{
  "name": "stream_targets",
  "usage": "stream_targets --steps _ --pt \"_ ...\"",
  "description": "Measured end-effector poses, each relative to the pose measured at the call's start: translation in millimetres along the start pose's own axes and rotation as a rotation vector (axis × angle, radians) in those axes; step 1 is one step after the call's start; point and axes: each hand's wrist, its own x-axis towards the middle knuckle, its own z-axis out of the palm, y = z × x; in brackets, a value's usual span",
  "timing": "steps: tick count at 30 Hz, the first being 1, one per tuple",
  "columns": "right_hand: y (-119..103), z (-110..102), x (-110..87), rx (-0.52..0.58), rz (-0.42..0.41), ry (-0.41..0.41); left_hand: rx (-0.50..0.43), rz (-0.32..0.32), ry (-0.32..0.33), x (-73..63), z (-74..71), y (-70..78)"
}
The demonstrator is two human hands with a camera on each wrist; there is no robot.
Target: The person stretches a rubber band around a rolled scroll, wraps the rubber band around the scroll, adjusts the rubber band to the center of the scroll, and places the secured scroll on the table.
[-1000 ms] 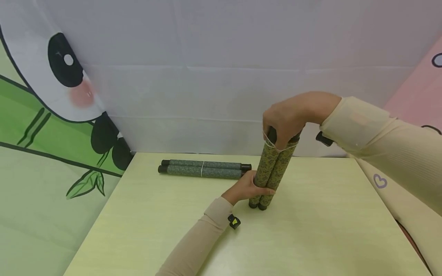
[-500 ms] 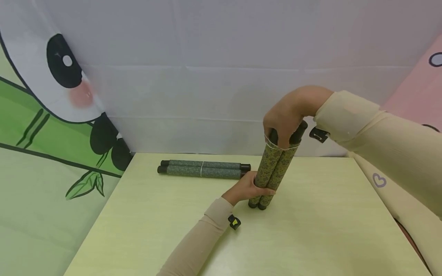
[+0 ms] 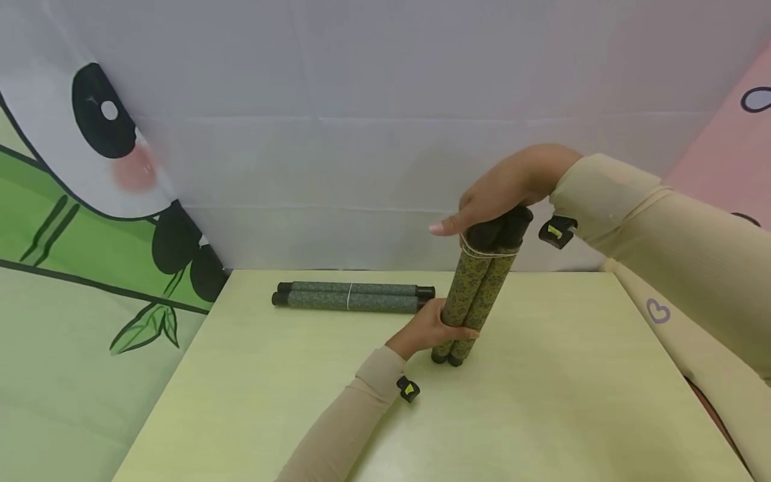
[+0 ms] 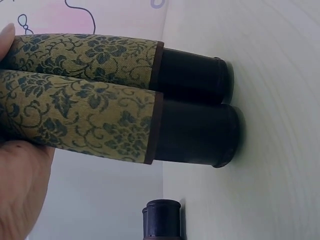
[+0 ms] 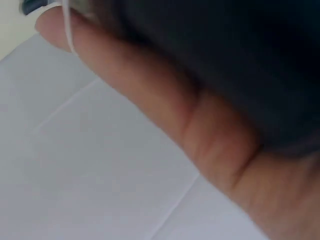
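A pair of rolled scrolls (image 3: 476, 288) in gold-green patterned fabric stands tilted, with dark knobs at both ends. My left hand (image 3: 432, 328) grips them near the bottom, its thumb across the front. In the left wrist view, their lower dark ends (image 4: 200, 132) meet the tabletop. A thin white string (image 3: 488, 254) circles the scrolls just below the upper knobs. My right hand (image 3: 512, 184) is at the top, its thumb stretched out to the left. In the right wrist view, a straight finger (image 5: 150, 90) lies along a dark knob, the string crossing near its tip; other fingers are hidden.
Another pair of scrolls (image 3: 352, 296), grey-green and tied with a white string, lies sideways at the back of the pale table (image 3: 542, 402), left of the upright pair. A white cloth backdrop (image 3: 337, 167) rises behind the table. Printed cloth hangs on both sides.
The right thumb, pointing down over the front of the upper knobs before, has swung out to the left, and both knobs now show. The right hand rose slightly. The left hand keeps its grip.
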Motion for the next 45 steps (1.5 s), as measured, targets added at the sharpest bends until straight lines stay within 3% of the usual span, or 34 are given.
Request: stream_targets --steps 4,9,13,17,28,34,45 --pt "9.8 -2.7 2.1 0.213 -0.013 -0.025 0.003 -0.01 0.01 -2.0 0.8 -2.2" --pt "26.2 -5.5 6.4 0.361 -0.085 -0.077 0.003 0.002 0.022 -3.5 -0.1 -2.5" --pt "36.5 -6.3 11.0 0.443 -0.134 -0.084 0.006 0.005 0.028 -4.6 -3.0 -1.6" --pt "42.7 -5.7 13.4 0.499 -0.128 -0.064 0.004 -0.01 0.034 -5.0 -3.7 -3.1" --pt "57.5 6.8 1.3 0.626 -0.181 0.007 0.01 -0.002 0.056 -3.4 -4.1 -6.2" --pt "60.0 17.5 -4.4 0.623 -0.224 0.076 0.003 -0.001 0.064 -4.4 -3.8 -8.5" --pt "64.0 20.6 -10.8 0.456 -0.197 0.133 0.044 0.032 0.054 -5.1 -4.9 -8.6"
